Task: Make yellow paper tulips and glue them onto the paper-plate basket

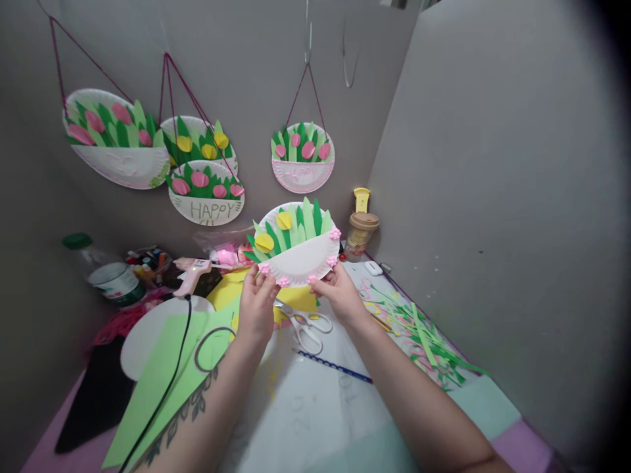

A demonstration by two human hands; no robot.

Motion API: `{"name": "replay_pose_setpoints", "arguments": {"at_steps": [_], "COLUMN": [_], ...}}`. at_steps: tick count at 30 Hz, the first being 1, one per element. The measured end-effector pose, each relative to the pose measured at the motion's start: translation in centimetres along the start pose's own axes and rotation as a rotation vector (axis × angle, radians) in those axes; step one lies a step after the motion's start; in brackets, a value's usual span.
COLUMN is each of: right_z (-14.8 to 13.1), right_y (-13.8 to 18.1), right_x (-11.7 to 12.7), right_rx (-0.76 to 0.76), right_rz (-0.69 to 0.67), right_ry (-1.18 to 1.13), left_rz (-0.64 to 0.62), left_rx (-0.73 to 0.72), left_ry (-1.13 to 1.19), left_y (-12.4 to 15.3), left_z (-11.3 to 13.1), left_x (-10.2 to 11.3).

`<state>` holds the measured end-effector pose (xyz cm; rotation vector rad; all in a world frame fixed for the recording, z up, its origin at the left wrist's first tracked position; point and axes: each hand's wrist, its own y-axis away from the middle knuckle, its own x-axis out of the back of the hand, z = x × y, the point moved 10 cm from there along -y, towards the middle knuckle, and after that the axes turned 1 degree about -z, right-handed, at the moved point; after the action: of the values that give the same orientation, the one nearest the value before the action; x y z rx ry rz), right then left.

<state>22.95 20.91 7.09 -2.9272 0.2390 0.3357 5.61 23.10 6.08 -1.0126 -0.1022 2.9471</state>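
Observation:
Between my two hands I hold up a paper plate flower basket [300,259], tilted a little, above the table. Green paper leaves and two yellow paper tulips rise from its half-plate pocket, and small pink flowers dot the lower rim. My left hand [257,299] pinches the lower left edge. My right hand [340,292] grips the lower right edge, its thumb in front. Just below lie white-handled scissors [308,325] and a dark blue pencil [335,366] on the white table covering.
Finished plate baskets [303,176] hang on the grey wall. At left are a pink glue gun [193,276] with its cord, green paper [167,368], a white plate [140,335] and a bottle [113,279]. Paper scraps [424,335] lie at right, and a lidded cup [361,235] stands behind.

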Motion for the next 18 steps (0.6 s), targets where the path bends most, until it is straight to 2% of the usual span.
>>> {"name": "replay_pose_setpoints", "arguments": {"at_steps": [5,18], "right_z": [0.2,0.4], "right_y": [0.3,0.3], "right_x": [-1.2,-1.5], "right_rx": [-0.016,-0.028], "right_rz": [-0.058,-0.068], "right_ry": [-0.019,-0.041], "left_rz": [-0.071,-0.099], "left_rx": [-0.010,-0.018], "left_ry": [-0.046,-0.084], "left_y": [0.1,0.2], "left_z": [0.2,0.3], "left_x": [-1.1,-1.5]}}
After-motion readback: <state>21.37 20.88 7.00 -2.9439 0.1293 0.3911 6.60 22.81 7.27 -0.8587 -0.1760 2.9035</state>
